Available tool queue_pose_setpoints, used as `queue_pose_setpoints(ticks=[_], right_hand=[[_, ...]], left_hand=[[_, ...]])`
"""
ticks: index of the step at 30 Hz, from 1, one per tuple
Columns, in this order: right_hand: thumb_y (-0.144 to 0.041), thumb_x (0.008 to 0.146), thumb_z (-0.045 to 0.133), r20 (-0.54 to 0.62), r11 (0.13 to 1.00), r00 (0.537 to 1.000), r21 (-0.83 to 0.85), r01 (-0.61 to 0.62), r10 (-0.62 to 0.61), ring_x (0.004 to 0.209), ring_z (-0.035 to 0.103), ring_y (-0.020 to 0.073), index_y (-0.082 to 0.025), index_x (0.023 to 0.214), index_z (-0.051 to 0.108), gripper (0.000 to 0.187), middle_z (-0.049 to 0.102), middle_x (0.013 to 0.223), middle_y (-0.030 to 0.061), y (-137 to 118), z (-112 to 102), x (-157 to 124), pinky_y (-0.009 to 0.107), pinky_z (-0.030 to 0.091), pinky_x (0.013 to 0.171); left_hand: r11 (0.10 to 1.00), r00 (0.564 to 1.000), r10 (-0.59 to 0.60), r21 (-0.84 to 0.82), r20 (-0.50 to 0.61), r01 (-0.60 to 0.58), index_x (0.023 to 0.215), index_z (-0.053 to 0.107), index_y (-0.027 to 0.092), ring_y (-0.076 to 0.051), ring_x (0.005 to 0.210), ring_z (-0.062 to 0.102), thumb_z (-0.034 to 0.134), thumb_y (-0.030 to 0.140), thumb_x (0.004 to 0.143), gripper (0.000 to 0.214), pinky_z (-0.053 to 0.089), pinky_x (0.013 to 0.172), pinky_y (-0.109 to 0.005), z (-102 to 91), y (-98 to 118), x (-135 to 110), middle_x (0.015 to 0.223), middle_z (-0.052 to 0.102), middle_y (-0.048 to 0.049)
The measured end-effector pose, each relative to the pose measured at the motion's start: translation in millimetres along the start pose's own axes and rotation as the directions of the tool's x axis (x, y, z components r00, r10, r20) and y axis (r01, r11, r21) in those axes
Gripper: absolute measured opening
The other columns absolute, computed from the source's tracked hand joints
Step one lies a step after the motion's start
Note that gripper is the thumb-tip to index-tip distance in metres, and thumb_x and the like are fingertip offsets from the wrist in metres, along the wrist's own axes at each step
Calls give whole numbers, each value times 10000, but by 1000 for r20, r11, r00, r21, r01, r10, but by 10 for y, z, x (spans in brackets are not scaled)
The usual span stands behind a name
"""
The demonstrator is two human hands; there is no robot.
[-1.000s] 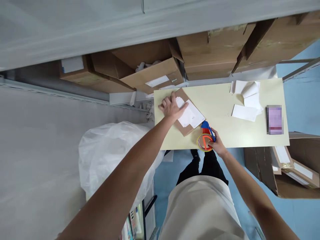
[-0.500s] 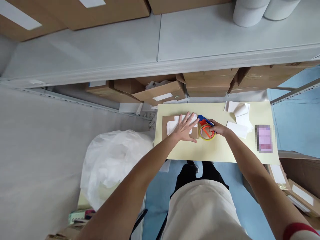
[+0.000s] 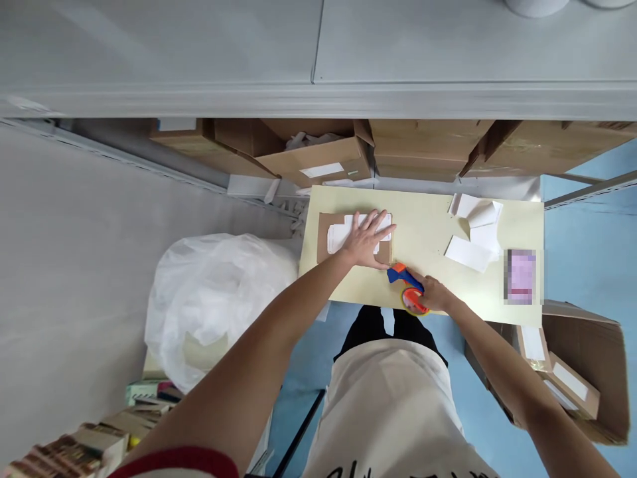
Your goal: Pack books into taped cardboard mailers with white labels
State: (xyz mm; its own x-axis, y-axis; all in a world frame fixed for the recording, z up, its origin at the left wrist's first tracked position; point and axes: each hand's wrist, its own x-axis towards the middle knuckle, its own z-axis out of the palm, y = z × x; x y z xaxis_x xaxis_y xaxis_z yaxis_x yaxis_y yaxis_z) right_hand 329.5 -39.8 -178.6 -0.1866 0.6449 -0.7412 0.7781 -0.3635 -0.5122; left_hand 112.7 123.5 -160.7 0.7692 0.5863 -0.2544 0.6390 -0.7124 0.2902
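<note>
A flat brown cardboard parcel [image 3: 326, 229] with white papers [image 3: 337, 236] on top lies at the left end of the pale yellow table [image 3: 428, 232]. My left hand [image 3: 367, 240] presses flat on it, fingers spread. My right hand [image 3: 432, 294] is closed around a tape dispenser [image 3: 405, 285] with a blue and orange body and a yellow-rimmed roll. The dispenser sits near the table's front edge, its blue end close to the parcel's near right corner.
Loose white paper slips [image 3: 472, 229] lie at the table's right end beside a blurred purple item [image 3: 520, 275]. Open cardboard boxes [image 3: 318, 156] stand under a grey shelf behind the table. A white plastic bag [image 3: 219, 292] is at the left, another open box [image 3: 582, 372] at the right.
My right hand pulled the tape dispenser from beside the parcel toward the table's front edge. My left hand stayed flat on the parcel. The camera view shifted.
</note>
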Motion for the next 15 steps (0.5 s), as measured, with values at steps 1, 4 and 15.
queue_pose_setpoints(ticks=[1, 4, 15], right_hand=[[-168, 768, 586, -67, 989, 998, -151, 1, -11, 901, 619, 236, -348, 1506, 252, 830, 599, 1086, 90, -92, -29, 3, 340, 470, 790], [-109, 774, 580, -199, 877, 974, -480, 3, -112, 914, 601, 295, -365, 1447, 390, 745, 578, 1077, 154, -327, -55, 39, 387, 453, 750], [-316, 820, 561, -493, 978, 844, -106, 181, -210, 923, 624, 251, -264, 1501, 248, 752, 591, 1064, 84, -152, -1, -631, 394, 510, 806]], left_hand=[[1000, 1000, 3, -3, 3, -3, 1503, 298, 235, -463, 1434, 108, 696, 729, 547, 1147, -83, 1084, -673, -3, 4, 1, 1609, 100, -174], [1000, 1000, -8, -9, 16, 8, 1505, 290, 241, -455, 1444, 81, 713, 713, 548, 1148, -100, 1090, -661, -17, 24, 10, 1614, 82, -163], [870, 975, -175, -484, -134, 90, 1535, 102, 162, -336, 1484, 78, 599, 663, 735, 1066, 146, 1168, -520, -100, 123, -271, 1606, 73, -200]])
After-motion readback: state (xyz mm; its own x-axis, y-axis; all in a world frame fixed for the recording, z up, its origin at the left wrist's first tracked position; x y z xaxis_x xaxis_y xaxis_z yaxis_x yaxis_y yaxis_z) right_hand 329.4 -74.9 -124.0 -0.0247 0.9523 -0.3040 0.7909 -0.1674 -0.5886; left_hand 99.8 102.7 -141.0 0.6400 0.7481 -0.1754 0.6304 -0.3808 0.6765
